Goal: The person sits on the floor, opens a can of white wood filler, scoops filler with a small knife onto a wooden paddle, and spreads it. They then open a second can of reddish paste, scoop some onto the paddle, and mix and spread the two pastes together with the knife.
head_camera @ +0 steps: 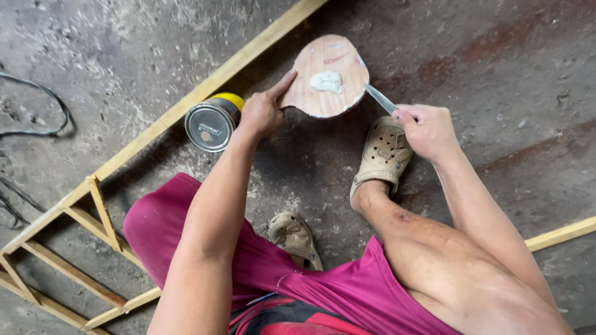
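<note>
Rounded wooden board (326, 77) held tilted above the concrete floor (509, 74), a blob of pale putty (326, 81) near its middle. Left hand (262, 111) clamped on the board's lower left edge, thumb lying on the face. Right hand (425, 129) closed round the handle of a putty knife (380, 98); blade tip touches the board's right edge. Tin can (213, 121) with a yellow band lies on its side just beside the left hand, against a wooden frame (93, 186). Beige clog (382, 156) under the right hand, second clog (295, 239) nearer the body. Black cable (46, 99) far left.
</note>
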